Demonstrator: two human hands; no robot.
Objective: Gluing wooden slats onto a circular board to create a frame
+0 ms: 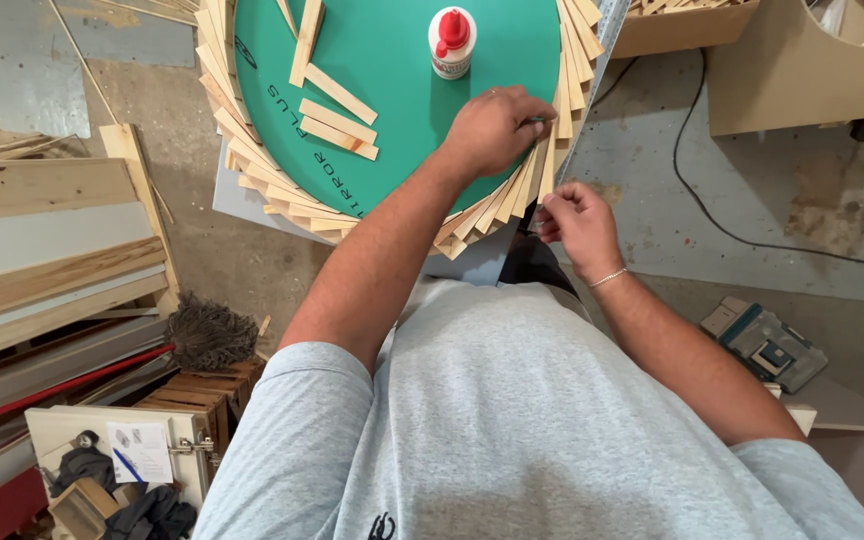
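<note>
1. The left hand (495,128) is lying palm-down, fingers spread flat, pressing the thin pale wooden slats (512,195) fanned around the rim of the round green disc (392,90) in the upper middle of the frame.
2. The right hand (577,215) is pinching the lower end of one slat just below the disc's edge.
3. A white glue bottle with a red cap (451,42) is standing on the disc, near loose wooden strips (337,120).

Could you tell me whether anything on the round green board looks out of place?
Nothing stands out: the thin wooden slats fan evenly around the round green board, and the white glue bottle with a red cap stands upright.
</note>
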